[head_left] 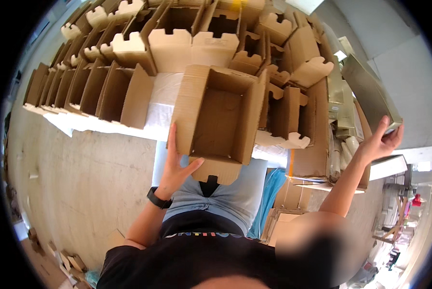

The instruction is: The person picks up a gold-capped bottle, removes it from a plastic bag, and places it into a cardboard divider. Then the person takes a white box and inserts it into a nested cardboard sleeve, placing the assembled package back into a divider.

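My left hand (175, 166) grips the near left corner of an open brown cardboard box (189, 103), thumb over its front edge and fingers along its left wall. The box stands in front of me with its inside bare and a notched flap hanging at the near end. Out to the right, my right hand (382, 142) is closed around the near end of a long, flat grey-green box (370, 91). That box slants away from me above a big carton (308, 154) of pale packages. Part of my right fingers is hidden behind the grey-green box.
Rows of notched cardboard boxes (170, 50) fill the table ahead, which has a white cover (165, 98). More open boxes (112, 94) stand at the left. Pale packages (339, 106) sit in the carton at right. Blue plastic (270, 192) and flattened cardboard (288, 216) lie below.
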The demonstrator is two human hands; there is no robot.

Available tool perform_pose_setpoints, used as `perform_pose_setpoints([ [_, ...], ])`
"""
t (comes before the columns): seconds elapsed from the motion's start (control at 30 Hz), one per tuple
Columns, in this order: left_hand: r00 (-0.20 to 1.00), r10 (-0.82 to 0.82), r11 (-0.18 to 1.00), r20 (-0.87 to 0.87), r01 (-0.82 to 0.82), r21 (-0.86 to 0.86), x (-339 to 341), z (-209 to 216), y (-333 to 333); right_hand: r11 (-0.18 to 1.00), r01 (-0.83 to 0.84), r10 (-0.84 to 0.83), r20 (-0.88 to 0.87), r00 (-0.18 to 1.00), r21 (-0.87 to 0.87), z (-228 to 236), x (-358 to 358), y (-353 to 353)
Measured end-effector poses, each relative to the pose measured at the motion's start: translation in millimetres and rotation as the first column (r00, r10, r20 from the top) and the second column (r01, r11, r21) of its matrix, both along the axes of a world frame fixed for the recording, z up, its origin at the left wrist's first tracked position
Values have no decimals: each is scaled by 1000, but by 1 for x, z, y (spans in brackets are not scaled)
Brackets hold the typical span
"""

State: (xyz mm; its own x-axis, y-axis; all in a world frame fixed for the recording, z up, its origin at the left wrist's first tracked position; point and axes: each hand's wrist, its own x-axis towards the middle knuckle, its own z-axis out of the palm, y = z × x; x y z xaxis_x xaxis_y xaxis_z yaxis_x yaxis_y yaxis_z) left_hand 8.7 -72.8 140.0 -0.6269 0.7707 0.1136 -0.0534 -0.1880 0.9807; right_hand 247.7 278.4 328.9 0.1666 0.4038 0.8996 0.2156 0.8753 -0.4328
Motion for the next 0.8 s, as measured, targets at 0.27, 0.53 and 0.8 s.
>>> perform_pose_setpoints([
  [0.27,999,10,1000,40,-10,-3,-2,4,1,834,-547,537,324,779,-68,5,-50,-110],
  [0.53,996,11,999,87,-14,32,-1,5,5,779,-590,479,809,340,-213,-23,-117,-178],
  [0.8,1000,-6,1000,30,5,18,-3,-2,2,869,-486,246,935,254,-96,-74,-142,-183],
])
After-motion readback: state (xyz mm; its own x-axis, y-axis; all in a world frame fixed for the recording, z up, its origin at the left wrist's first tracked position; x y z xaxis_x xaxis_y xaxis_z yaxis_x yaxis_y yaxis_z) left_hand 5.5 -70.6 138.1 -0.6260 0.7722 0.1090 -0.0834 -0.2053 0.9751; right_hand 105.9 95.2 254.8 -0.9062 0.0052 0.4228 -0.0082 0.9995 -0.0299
